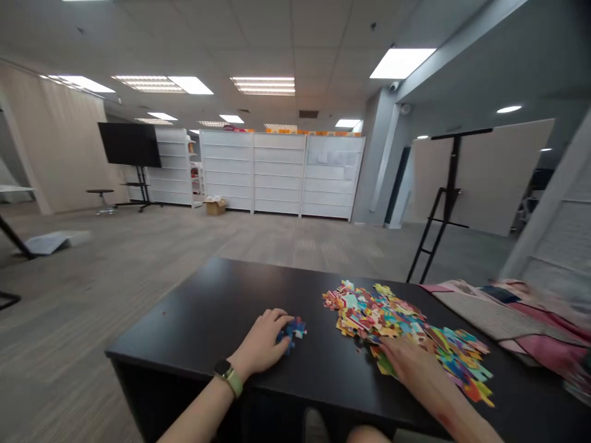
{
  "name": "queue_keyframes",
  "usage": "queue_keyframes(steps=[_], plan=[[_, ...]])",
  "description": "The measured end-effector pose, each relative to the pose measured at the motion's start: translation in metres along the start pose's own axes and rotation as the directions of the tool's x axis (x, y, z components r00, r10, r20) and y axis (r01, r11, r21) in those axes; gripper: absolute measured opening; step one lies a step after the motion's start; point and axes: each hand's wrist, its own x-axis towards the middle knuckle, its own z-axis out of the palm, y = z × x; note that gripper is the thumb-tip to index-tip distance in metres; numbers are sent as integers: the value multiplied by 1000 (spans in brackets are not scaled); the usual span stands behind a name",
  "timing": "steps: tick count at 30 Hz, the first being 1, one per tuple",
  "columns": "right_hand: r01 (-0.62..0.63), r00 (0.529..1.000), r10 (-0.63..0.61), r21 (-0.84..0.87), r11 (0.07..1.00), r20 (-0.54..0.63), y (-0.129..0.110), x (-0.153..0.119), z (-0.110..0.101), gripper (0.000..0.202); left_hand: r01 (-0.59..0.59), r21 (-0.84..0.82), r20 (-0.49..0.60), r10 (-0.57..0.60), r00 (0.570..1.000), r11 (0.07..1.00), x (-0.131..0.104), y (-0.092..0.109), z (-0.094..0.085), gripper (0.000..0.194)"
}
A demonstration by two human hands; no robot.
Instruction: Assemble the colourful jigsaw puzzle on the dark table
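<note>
My left hand (264, 342), with a watch on a green strap (231, 377) at the wrist, rests on the dark table. Its thumb and fingers curl around a small cluster of blue jigsaw puzzle pieces (298, 328), which lie flat and look joined. To the right spreads a loose heap of colourful jigsaw puzzle pieces (369, 311). My right hand (409, 360) reaches into the near side of this heap, its fingers stretched out over the pieces. A green puzzle piece (385, 364) shows beneath it. Whether any piece is between the right fingertips is hidden.
The black table (221, 295) has its near edge close to my body. Pink and grey cloth (503, 314) lies at its right end. Beyond stand a black easel stand (446, 209), white shelving (277, 175), a cardboard box (215, 207) and a screen on a stand (129, 144).
</note>
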Motion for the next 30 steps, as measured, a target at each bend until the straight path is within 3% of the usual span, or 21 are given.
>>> queue_keyframes(steps=[2, 5, 9, 11, 14, 17, 22, 27, 30], plan=[[174, 971, -186, -88, 981, -151, 11, 12, -1, 29, 11, 16, -3, -11, 1000, 1000, -5, 5, -2, 45], [258, 925, -271, -82, 963, -266, -8, 48, -1, 25, -9, 74, 25, 7, 1000, 997, -6, 14, -2, 40], [396, 916, -392, 40, 917, -79, -73, 105, 15, 30, -17, 81, 84, 10, 996, 997, -5, 13, -9, 36], [514, 855, -517, 57, 856, 37, -94, 120, 27, 31, 5, 21, 107, -7, 994, 1000, -9, 5, -17, 46], [593, 784, -608, 138, 793, 126, -97, 120, 40, 22, 71, -66, 119, -63, 991, 995, -20, -10, -28, 78], [551, 793, -595, 264, 792, 130, -82, 111, 44, 12, 131, -75, 141, -120, 983, 988, -28, -16, -35, 85], [440, 875, -480, 309, 843, 64, -68, 105, 46, 47, 171, -145, 216, -137, 967, 975, -28, -1, -37, 67], [255, 895, -376, 417, 872, 239, -76, 106, 43, 45, 75, -195, 257, -22, 966, 978, -29, 13, -32, 67], [173, 901, -333, 473, 864, 278, -79, 106, 38, 41, 18, -226, 241, 37, 970, 974, -26, 14, -26, 65]])
